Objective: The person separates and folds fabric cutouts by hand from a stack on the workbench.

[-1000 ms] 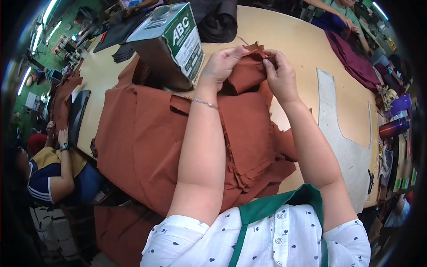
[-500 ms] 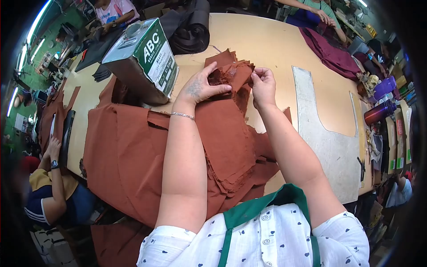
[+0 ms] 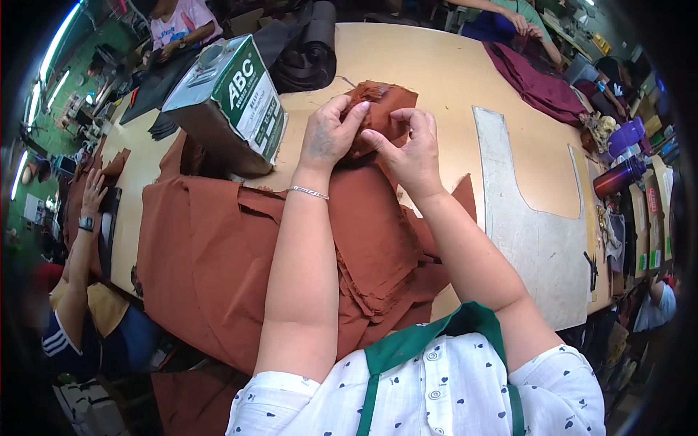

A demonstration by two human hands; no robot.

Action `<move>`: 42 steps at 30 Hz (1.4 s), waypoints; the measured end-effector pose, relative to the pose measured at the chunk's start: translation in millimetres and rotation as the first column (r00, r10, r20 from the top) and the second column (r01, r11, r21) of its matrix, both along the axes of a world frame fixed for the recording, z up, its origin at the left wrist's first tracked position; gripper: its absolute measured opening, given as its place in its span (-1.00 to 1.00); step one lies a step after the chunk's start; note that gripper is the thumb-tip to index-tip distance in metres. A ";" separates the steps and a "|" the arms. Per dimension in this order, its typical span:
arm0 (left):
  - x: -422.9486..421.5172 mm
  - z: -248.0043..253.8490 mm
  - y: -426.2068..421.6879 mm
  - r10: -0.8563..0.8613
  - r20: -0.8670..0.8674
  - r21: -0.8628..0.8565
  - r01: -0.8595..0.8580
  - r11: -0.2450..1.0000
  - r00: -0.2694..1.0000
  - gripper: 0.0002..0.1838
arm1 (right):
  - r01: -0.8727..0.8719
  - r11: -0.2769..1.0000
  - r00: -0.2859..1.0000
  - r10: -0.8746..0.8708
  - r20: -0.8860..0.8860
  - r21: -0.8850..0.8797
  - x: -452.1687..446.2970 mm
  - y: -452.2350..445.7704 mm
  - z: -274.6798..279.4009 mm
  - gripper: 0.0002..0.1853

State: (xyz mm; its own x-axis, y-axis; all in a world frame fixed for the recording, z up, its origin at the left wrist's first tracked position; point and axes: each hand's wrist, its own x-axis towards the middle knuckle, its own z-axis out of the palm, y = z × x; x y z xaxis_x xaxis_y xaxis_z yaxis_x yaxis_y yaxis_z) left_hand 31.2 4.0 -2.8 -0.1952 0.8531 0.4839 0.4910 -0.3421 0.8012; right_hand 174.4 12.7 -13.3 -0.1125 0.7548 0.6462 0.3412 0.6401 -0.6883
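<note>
One rust cloth (image 3: 398,102), L hand (image 3: 327,139) gripping

Rust cloth is bunched & frayed-edged, just past the far end of the cloth stack (image 3: 372,225), approx. mid-table. L hand has its near-L edge clamped btwn thumb & fingers. R hand (image 3: 416,156) is at the near-R side, thumb & index curved w/ a gap btwn tips; can't tell if they pinch any fabric. Bracelet (image 3: 309,192) on L wrist.

Stack lies on larger rust fabric (image 3: 196,254), which spreads L & hangs over the near edge of the table (image 3: 422,54). ABC can (image 3: 254,102) stands L of the hands, w/ black roll (image 3: 313,54) behind it. Pale pattern piece (image 3: 509,196) lies flat to the R, apart from both hands. Far R: maroon cloth (image 3: 534,87) w/ a co-worker's hands (image 3: 525,25) above it. Far L: another co-worker's raised hand (image 3: 92,192), fingers spread.
</note>
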 end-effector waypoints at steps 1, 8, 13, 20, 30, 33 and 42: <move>0.1 -2.5 2.0 -0.037 0.097 0.003 0.037 0.999 0.995 -0.74 | 0.043 0.999 0.999 -0.043 -0.011 -0.003 1.2 1.6 -3.4 -0.50; -2.7 -11.4 7.6 -0.033 0.071 -0.190 0.046 0.981 0.997 -0.65 | -0.274 0.838 0.892 0.038 -0.450 -0.472 8.5 19.9 -36.4 -0.41; -17.7 -24.4 2.0 -0.094 -0.047 -0.215 0.082 0.973 0.994 -0.51 | -0.041 0.851 0.987 -0.048 -0.156 -0.523 4.0 39.9 -65.5 -0.55; -36.7 -42.0 13.7 0.035 0.205 -0.192 0.005 0.981 0.978 -0.54 | -0.516 0.592 0.820 0.552 -0.155 -0.619 78.2 -34.7 13.8 -0.84; -30.5 -38.0 8.3 0.033 0.303 -0.191 0.027 0.981 0.953 -0.52 | -0.872 0.036 0.107 0.987 -0.119 -0.488 185.7 -170.4 84.1 -0.73; -28.6 -38.3 2.8 0.005 0.382 -0.165 0.063 0.984 0.924 -0.52 | -0.883 -0.031 0.037 0.990 -0.134 -0.468 201.3 -171.7 87.2 -0.70; -38.7 -53.9 4.2 -0.024 0.128 -0.174 0.046 0.984 0.991 -0.46 | -0.920 0.048 0.098 0.989 -0.109 -0.388 237.0 -169.3 71.4 -0.67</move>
